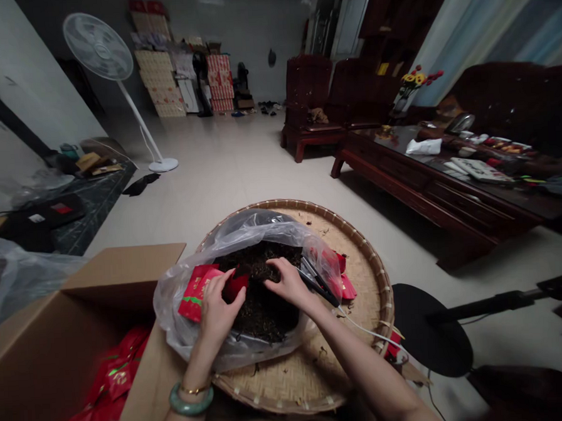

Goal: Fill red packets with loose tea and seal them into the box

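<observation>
My left hand (218,309) is closed on a red packet (238,284), whose dark opening faces the loose leaves. My right hand (290,286) has its fingers curled round a clump of dark dried leaves (263,321), which look like tea, just right of the packet. Both hands are over a clear plastic bag (170,304) filled with these leaves. Other red packets (191,295) with gold print and a green strip lie on the bag's left side. A black-handled, tong-like tool (319,285) with a white cord rests at its right edge.
The bag sits on a round woven bamboo tray (366,275). A cardboard box (124,269) with several red packets stands at the left. Right of the tray is a round black stand base (433,328). A white fan (163,164) and a dark wooden table (431,196) stand farther off.
</observation>
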Demonstrator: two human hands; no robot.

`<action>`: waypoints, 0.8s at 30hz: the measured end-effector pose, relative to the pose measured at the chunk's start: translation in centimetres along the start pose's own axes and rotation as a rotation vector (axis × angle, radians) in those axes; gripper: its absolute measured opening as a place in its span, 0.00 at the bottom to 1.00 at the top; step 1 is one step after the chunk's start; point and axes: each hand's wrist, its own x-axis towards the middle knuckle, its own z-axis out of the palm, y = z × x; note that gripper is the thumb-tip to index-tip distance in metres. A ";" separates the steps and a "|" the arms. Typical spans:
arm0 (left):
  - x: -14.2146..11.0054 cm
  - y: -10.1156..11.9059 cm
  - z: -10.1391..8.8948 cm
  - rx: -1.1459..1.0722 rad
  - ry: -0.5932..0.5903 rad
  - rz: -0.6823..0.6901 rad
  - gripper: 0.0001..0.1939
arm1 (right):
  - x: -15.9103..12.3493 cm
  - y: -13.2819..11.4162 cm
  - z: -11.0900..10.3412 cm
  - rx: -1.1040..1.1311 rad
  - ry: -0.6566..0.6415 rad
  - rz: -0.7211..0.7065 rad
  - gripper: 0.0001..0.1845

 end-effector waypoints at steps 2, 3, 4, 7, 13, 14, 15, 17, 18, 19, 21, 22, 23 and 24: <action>0.0 0.2 0.1 -0.011 0.002 0.000 0.19 | 0.5 0.5 -0.1 0.109 0.060 0.014 0.20; -0.1 0.2 0.1 -0.017 0.007 0.001 0.19 | 0.7 0.7 0.0 0.144 0.063 0.016 0.20; -0.1 0.2 0.0 -0.020 0.014 -0.001 0.19 | 0.8 0.9 0.0 0.174 0.050 0.015 0.20; -0.3 -0.2 -0.3 -0.021 0.026 -0.013 0.19 | 0.2 1.4 0.0 0.254 -0.015 0.015 0.20; -0.6 -0.6 -0.4 -0.023 0.017 -0.042 0.20 | -3.0 1.8 0.3 0.013 -0.173 0.047 0.34; -0.6 -0.6 -0.3 -0.023 0.014 -0.040 0.20 | -3.2 1.7 0.4 -0.027 -0.182 0.047 0.35; -0.6 -0.5 -0.2 -0.023 0.012 -0.038 0.19 | -3.3 1.6 0.6 -0.042 -0.174 0.045 0.32; -0.5 -0.4 -0.1 -0.023 0.012 -0.035 0.19 | -3.1 1.5 1.0 -0.030 -0.131 0.040 0.21; -0.5 -0.4 -0.1 -0.026 0.011 -0.033 0.19 | -2.9 1.4 1.1 -0.015 -0.107 0.042 0.17; -0.5 -0.4 -0.1 -0.029 0.011 -0.032 0.19 | -2.7 1.4 1.2 -0.003 -0.087 0.046 0.14; -0.6 -0.5 -0.1 -0.037 0.009 -0.034 0.20 | -2.4 1.4 1.2 0.001 -0.063 0.051 0.15; -0.6 -0.5 0.0 -0.040 0.008 -0.036 0.20 | -2.4 1.3 1.3 0.006 -0.066 0.045 0.18; -0.7 -0.5 0.0 -0.041 0.008 -0.036 0.20 | -2.4 1.3 1.3 0.016 -0.079 0.038 0.22; -0.7 -0.5 0.0 -0.040 0.010 -0.033 0.20 | -2.4 1.2 1.4 0.039 -0.098 0.038 0.28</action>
